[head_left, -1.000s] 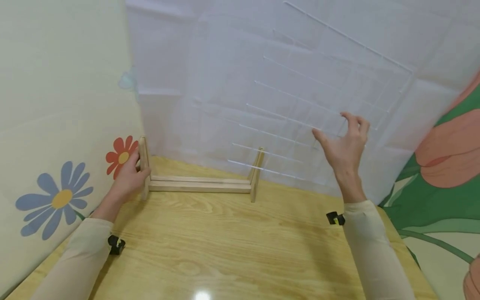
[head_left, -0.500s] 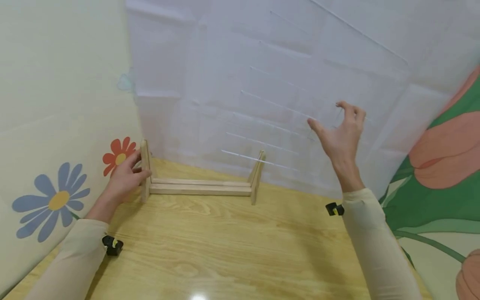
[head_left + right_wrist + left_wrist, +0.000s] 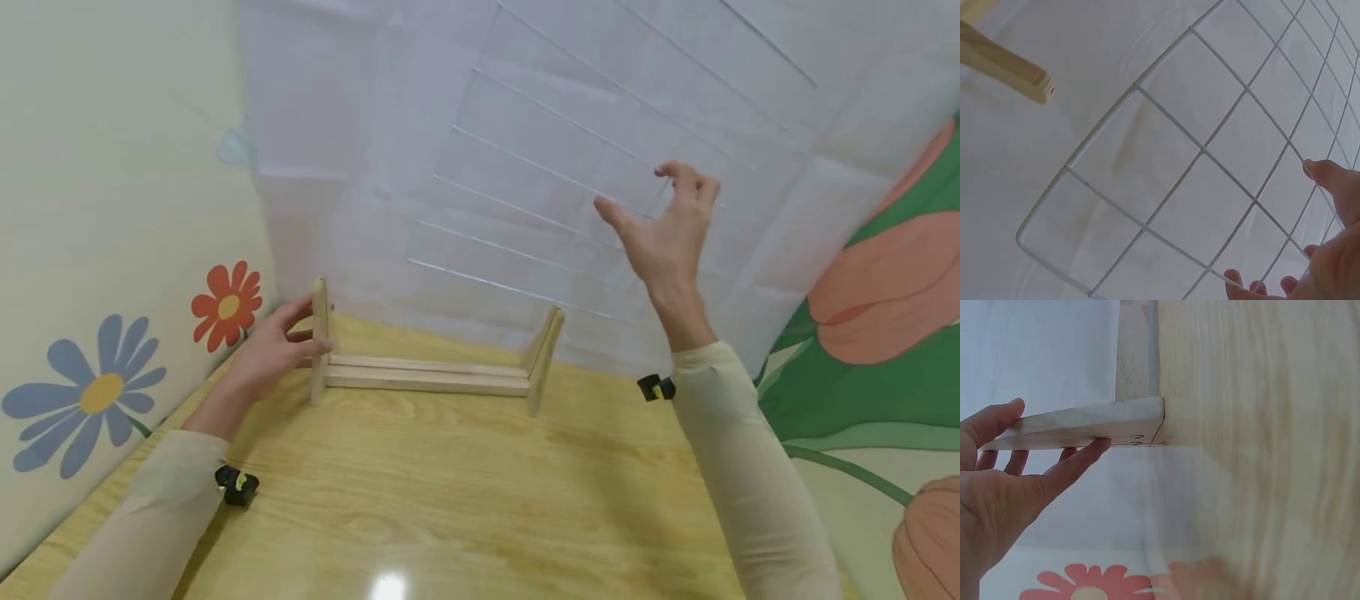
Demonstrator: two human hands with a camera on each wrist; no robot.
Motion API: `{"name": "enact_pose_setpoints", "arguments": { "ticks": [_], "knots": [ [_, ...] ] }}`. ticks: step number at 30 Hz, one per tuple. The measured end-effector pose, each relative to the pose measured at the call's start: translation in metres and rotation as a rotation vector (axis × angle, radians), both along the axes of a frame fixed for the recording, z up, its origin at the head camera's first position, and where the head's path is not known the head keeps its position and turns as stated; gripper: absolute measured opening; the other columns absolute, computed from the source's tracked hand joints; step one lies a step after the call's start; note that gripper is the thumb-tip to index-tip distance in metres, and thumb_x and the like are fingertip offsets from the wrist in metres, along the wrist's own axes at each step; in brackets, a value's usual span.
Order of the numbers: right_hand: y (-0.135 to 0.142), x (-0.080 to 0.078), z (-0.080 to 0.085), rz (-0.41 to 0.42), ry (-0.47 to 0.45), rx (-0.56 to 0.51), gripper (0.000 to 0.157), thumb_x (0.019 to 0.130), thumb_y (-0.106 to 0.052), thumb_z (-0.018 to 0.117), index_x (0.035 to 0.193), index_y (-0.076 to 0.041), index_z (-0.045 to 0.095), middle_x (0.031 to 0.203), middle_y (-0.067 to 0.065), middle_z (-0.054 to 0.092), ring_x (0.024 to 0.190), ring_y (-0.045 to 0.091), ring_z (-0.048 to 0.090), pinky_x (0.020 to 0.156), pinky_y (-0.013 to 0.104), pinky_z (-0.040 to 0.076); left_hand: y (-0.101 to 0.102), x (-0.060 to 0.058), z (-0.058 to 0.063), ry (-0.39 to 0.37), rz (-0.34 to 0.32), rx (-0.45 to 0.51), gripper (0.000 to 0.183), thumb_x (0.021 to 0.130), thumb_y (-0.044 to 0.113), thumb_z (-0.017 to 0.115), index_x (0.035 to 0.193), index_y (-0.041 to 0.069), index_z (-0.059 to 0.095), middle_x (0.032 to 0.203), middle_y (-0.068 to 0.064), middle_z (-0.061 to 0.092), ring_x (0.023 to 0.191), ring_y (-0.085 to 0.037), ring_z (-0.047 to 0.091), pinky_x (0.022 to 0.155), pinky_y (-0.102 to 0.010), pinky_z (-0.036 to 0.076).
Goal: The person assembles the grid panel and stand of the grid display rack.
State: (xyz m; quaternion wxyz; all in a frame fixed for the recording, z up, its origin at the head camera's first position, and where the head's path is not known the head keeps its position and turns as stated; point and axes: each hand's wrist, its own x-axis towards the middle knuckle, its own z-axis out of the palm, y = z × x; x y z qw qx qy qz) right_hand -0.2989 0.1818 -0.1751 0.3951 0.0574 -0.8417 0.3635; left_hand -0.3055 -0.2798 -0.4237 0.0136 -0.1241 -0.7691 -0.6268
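Observation:
A light wooden stand (image 3: 427,382) with a crossbar and two uprights rests on the table. My left hand (image 3: 273,350) holds its left upright; in the left wrist view, the thumb and the fingers lie on opposite faces of that wooden piece (image 3: 1085,422). My right hand (image 3: 671,237) holds up a white wire grid panel (image 3: 1204,151), thumb and fingertips pinching its wires. Tilted, the panel slants above the stand's right side. Against the white backdrop its thin wires show only faintly in the head view. An upright's wooden tip (image 3: 1038,87) appears near the panel's edge in the right wrist view.
The wood-grain table (image 3: 450,500) spreads below both hands. Behind it hangs a creased white sheet (image 3: 315,125). Walls with painted flowers stand at the left, with a red flower (image 3: 227,307), and at the right, with a pink tulip (image 3: 885,292).
My right hand has risen and moved left, carrying the grid panel leftward and up over the stand. The stand, with my left hand on it, has shifted slightly right.

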Motion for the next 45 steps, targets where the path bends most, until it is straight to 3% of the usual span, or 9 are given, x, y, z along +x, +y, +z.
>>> {"name": "enact_pose_setpoints", "arguments": {
  "ticks": [12,25,32,40,45],
  "knots": [
    [-0.023,-0.002,-0.008,0.036,0.022,-0.009,0.077,0.074,-0.057,0.086,0.128,-0.013,0.053,0.129,0.004,0.038,0.121,0.016,0.039,0.091,0.026,0.042,0.035,0.01,0.001,-0.038,-0.083,0.07,0.088,0.095,0.002,0.072,0.165,0.016,0.02,0.162,-0.02,0.023,0.141,-0.05,0.032,0.089,-0.046,0.056],
    [-0.027,-0.007,-0.022,0.063,-0.012,-0.002,0.079,0.077,-0.059,0.083,0.13,-0.01,0.051,0.129,0.008,0.035,0.109,0.022,0.042,0.085,0.028,0.042,0.048,0.012,0.001,-0.048,-0.088,0.076,0.086,0.095,0.0,0.07,0.164,0.018,0.023,0.163,-0.018,0.024,0.141,-0.049,0.031,0.09,-0.051,0.055],
    [-0.031,-0.008,-0.029,0.043,-0.007,0.009,0.074,0.076,-0.054,0.086,0.127,-0.012,0.052,0.127,0.007,0.035,0.107,0.019,0.042,0.086,0.028,0.043,0.05,0.012,-0.001,-0.048,-0.076,0.062,0.086,0.095,0.001,0.071,0.164,0.019,0.024,0.162,-0.018,0.025,0.141,-0.049,0.033,0.089,-0.05,0.056],
    [-0.043,-0.009,-0.038,-0.052,-0.055,0.082,0.073,0.078,-0.06,0.082,0.129,-0.018,0.052,0.134,0.006,0.031,0.117,0.032,0.039,0.091,0.043,0.045,0.053,0.012,0.004,-0.053,-0.092,0.067,0.088,0.094,0.001,0.071,0.164,0.02,0.022,0.163,-0.018,0.024,0.142,-0.05,0.03,0.092,-0.054,0.053],
    [-0.049,-0.013,-0.046,-0.073,-0.075,0.104,0.073,0.078,-0.058,0.083,0.129,-0.017,0.052,0.133,0.008,0.03,0.117,0.034,0.038,0.086,0.044,0.048,0.054,0.013,0.004,-0.062,-0.093,0.074,0.088,0.094,-0.001,0.071,0.164,0.019,0.021,0.163,-0.018,0.023,0.142,-0.05,0.029,0.093,-0.054,0.052]
  ]
}}
